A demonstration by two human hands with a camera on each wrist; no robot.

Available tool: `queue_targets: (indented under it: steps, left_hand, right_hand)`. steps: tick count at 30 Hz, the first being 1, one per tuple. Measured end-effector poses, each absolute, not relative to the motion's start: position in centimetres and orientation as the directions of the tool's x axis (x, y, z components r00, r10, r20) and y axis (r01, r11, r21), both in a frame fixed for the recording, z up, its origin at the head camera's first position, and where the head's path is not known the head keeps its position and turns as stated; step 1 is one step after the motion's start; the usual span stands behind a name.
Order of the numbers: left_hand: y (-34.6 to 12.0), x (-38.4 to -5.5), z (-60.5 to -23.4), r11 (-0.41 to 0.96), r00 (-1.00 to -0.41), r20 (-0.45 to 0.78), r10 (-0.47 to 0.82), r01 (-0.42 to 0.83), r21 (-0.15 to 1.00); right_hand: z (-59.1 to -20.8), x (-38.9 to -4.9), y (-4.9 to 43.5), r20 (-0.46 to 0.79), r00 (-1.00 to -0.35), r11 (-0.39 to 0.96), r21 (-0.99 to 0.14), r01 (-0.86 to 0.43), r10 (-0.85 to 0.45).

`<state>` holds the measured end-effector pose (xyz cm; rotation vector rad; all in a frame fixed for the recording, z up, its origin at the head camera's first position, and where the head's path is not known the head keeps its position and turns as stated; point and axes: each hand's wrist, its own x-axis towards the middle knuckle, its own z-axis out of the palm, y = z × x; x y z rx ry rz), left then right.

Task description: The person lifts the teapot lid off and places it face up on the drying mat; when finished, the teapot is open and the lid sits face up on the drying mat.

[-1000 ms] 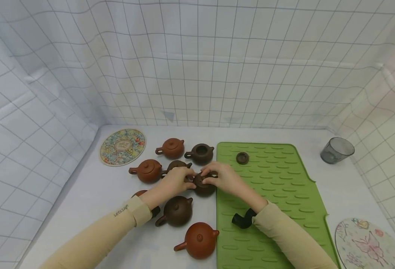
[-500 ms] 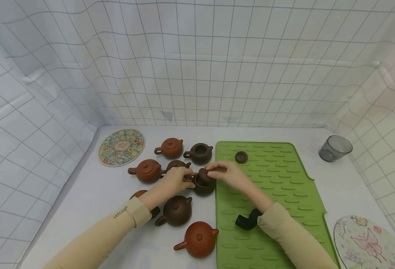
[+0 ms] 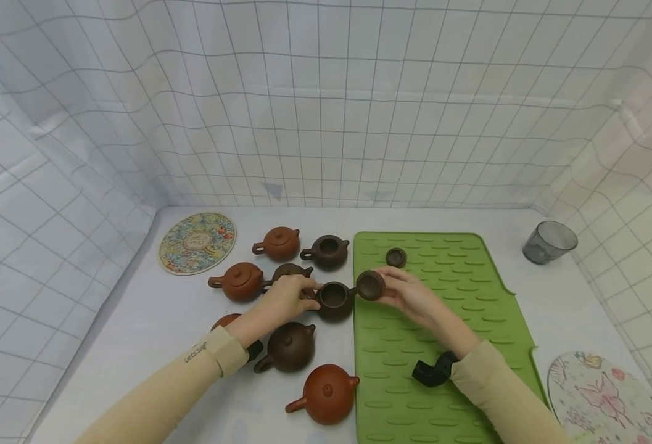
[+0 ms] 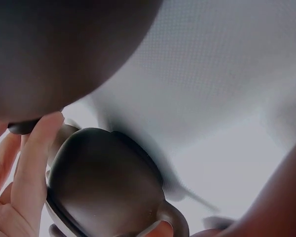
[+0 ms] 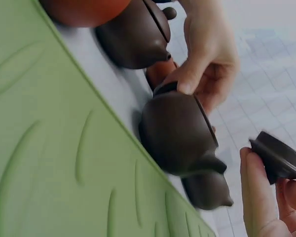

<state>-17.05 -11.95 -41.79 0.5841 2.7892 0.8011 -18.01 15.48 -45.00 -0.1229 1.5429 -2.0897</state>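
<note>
My left hand [image 3: 289,300] grips the handle side of a dark brown teapot [image 3: 335,308], whose round mouth faces up with no lid on it. In the right wrist view the thumb of that hand presses on the handle of this teapot [image 5: 175,133]. Just right of the spout, my right hand [image 3: 409,295] pinches a dark brown teapot lid [image 3: 370,285], turned so its hollow underside shows in the head view. The lid [image 5: 278,154] is clear of the teapot. A smaller lid [image 3: 396,257] lies underside up on the green mat [image 3: 442,333].
Behind stands another lidless dark teapot [image 3: 328,251]. Several lidded teapots crowd the left, among them a red one [image 3: 329,394] in front. A grey glass [image 3: 549,242] stands at the right, a patterned round disc [image 3: 198,243] lies back left, and a butterfly disc [image 3: 609,394] front right.
My right hand has lifted the lid off the teapot, moved it to the right and turned its underside up. The left hand keeps holding the teapot in place.
</note>
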Motion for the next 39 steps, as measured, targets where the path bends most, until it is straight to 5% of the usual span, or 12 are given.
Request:
queue_targets:
  steps: [23, 31, 39]
  left_hand:
    - [-12.0, -16.9, -42.1, 0.795, -0.917, -0.091, 0.389, 0.284, 0.536]
    - [-11.9, -16.9, -42.2, 0.805, -0.92, -0.09, 0.382, 0.283, 0.521]
    - [-11.9, -16.9, -42.2, 0.804, -0.915, -0.091, 0.392, 0.294, 0.516]
  right_hand:
    - [-46.6, -18.6, 20.1, -0.334, -0.931, 0.263, -0.921, 0.288, -0.15]
    - [-46.7, -18.3, 20.0, -0.225, -0.973, 0.507, -0.846, 0.165, -0.06]
    - [-46.8, -18.3, 19.9, -0.169, -0.985, 0.581, -0.805, 0.125, -0.023]
